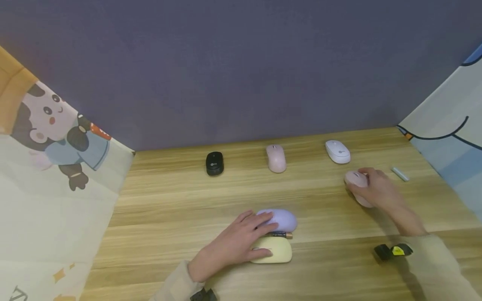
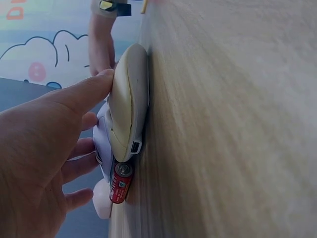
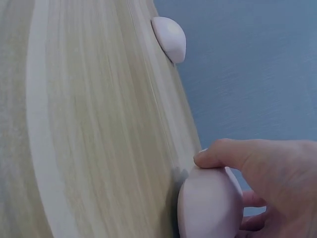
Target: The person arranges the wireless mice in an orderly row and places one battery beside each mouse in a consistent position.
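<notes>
Fingers (image 1: 263, 217) spread, left hand (image 1: 239, 238) touches yellow mouse (image 1: 280, 251) and (seemingly) lilac mouse (image 1: 285, 220); right hand (image 1: 380, 190) grips pink mouse (image 1: 354, 179).

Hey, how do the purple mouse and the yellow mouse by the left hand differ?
The purple mouse is rounder in outline; the yellow mouse has straighter sides. In the head view, the purple mouse lies farther away, the yellow mouse nearer. The left hand has fingers on the purple mouse and its thumb on the yellow mouse. Both lie sideways on the table.

Dark wall (image 1: 241, 71) behind wood-grain table (image 1: 169, 200), cartoon-printed panel (image 1: 45, 179) at left.
</notes>
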Demonstrator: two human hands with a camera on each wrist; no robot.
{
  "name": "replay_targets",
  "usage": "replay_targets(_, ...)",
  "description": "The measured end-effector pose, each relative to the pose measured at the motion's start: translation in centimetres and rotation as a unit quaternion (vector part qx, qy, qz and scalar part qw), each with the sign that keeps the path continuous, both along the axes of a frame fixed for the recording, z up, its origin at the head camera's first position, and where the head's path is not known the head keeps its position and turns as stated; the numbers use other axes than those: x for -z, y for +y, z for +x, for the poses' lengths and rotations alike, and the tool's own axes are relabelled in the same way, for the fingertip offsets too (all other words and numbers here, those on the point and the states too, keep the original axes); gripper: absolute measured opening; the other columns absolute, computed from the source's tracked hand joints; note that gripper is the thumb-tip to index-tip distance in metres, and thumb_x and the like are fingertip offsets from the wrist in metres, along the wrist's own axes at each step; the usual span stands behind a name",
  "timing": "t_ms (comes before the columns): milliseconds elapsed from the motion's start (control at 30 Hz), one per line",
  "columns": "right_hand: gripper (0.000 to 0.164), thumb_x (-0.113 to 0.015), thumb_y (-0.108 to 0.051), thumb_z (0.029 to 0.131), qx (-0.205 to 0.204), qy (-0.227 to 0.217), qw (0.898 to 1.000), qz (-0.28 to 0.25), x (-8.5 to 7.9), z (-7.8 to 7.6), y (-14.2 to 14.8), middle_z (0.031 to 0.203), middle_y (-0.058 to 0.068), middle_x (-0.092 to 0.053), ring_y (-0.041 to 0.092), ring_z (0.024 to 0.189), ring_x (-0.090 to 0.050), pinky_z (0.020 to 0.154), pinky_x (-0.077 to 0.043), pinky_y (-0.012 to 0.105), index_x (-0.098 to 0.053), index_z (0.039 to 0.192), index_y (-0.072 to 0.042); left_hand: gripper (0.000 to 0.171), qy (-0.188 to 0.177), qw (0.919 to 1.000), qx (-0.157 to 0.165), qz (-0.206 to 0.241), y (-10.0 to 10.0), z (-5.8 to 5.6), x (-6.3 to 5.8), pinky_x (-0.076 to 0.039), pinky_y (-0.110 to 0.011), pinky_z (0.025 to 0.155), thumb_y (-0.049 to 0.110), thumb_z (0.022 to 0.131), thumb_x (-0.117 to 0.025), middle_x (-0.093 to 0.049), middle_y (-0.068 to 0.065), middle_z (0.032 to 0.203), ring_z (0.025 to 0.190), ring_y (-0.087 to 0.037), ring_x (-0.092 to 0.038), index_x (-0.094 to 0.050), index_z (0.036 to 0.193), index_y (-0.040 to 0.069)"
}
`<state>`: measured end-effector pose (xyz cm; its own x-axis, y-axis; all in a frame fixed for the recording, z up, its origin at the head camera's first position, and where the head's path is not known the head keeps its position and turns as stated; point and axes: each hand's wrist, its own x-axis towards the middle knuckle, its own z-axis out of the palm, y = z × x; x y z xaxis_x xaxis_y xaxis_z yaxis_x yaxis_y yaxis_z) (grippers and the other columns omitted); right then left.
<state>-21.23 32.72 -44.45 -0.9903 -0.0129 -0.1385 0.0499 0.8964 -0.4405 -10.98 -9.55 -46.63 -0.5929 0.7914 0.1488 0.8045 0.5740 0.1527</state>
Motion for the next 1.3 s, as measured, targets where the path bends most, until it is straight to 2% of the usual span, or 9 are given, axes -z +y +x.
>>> replay_targets(467,0.082,-0.067,-0.048,0.095,0.019,-0.002,1.0,0.016,0.5,-1.1,-0.3,0.132,0.047,-0.04,0.057,0.111,-0.048,0.086,-0.049,0.068,-0.039,0.142,0.013,0.071,0.012,0.9999,0.002,-0.004,0.1,0.0,0.2,-0.036,-0.05,0.123,0.06,0.097,-0.061,-0.046,-0.008,0.16,0.146,-0.023,-0.046,-0.049,0.153,0.019)
replay_targets(767,0.079,-0.07,-0.045,0.094,0.012,0.025,1.0,0.012,0.8,-1.2,-0.5,0.128,0.046,-0.043,0.055,0.108,-0.05,0.082,-0.049,0.066,-0.042,0.139,0.013,0.071,0.008,1.0,-0.001,-0.006,0.0,-0.1,0.2,-0.035,-0.05,0.123,0.061,0.096,-0.061,-0.044,-0.008,0.161,0.147,-0.022,-0.044,-0.049,0.153,0.02)
replay_targets(867,0.078,-0.071,-0.044,0.094,0.012,0.028,0.999,0.01,0.9,-1.2,-0.6,0.128,0.046,-0.043,0.056,0.108,-0.049,0.083,-0.049,0.066,-0.043,0.138,0.013,0.071,0.002,1.0,0.0,-0.002,0.0,-0.1,0.2,-0.035,-0.05,0.123,0.061,0.096,-0.062,-0.044,-0.008,0.161,0.148,-0.022,-0.043,-0.049,0.153,0.02)
replay_targets(1100,0.079,-0.069,-0.045,0.095,0.015,0.028,0.999,0.014,1.0,-1.3,-0.7,0.127,0.047,-0.042,0.057,0.109,-0.048,0.084,-0.048,0.068,-0.042,0.138,0.014,0.071,0.012,0.9999,0.001,0.001,0.0,-0.1,0.3,-0.038,-0.048,0.121,0.06,0.096,-0.063,-0.045,-0.008,0.16,0.147,-0.02,-0.044,-0.05,0.153,0.019)
replay_targets(1300,0.079,-0.068,-0.046,0.095,0.016,0.022,0.999,0.017,1.0,-1.2,-0.7,0.128,0.047,-0.041,0.057,0.109,-0.047,0.084,-0.048,0.068,-0.041,0.139,0.014,0.07,0.003,1.0,0.002,0.001,0.0,-0.1,0.2,-0.038,-0.049,0.121,0.06,0.096,-0.062,-0.045,-0.009,0.16,0.147,-0.021,-0.044,-0.049,0.153,0.02)
